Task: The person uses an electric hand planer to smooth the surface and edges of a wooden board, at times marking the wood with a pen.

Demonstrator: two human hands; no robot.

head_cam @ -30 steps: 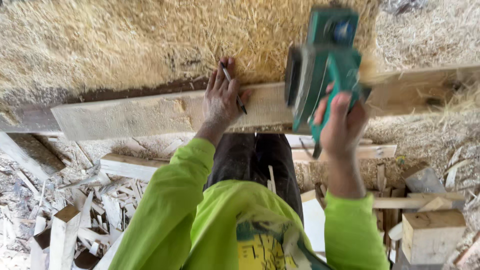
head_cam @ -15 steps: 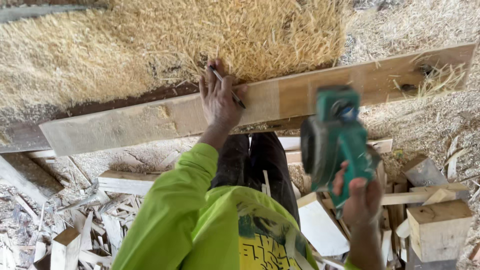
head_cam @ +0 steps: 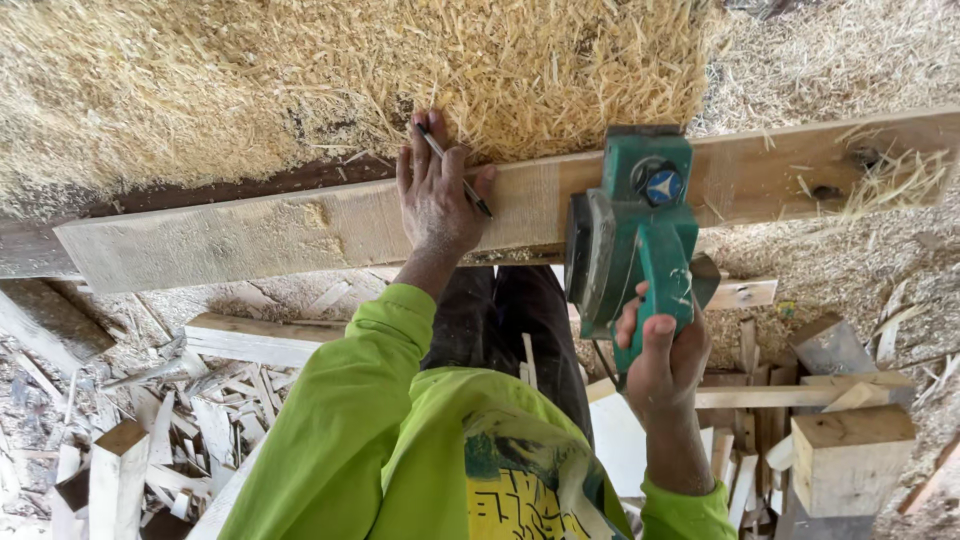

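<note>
A long wooden plank (head_cam: pixel 250 235) runs across the view, in front of a big heap of straw-like shavings (head_cam: pixel 300 80). My left hand (head_cam: pixel 435 195) presses flat on the plank and holds a dark pencil (head_cam: pixel 455 170) between its fingers. In my right hand (head_cam: pixel 660 360) is the handle of a green electric planer (head_cam: pixel 635 235), whose body rests against the plank's near edge, right of my left hand.
Wood offcuts and chips (head_cam: pixel 150 430) litter the ground at lower left. A square timber block (head_cam: pixel 850 455) and more scrap boards lie at lower right. Shavings cover the ground at right. My green sleeves and dark trousers fill the lower middle.
My right hand first dropped the planer below the plank, then brought it up against the plank's near edge. The left hand stayed pressed on the plank with the pencil.
</note>
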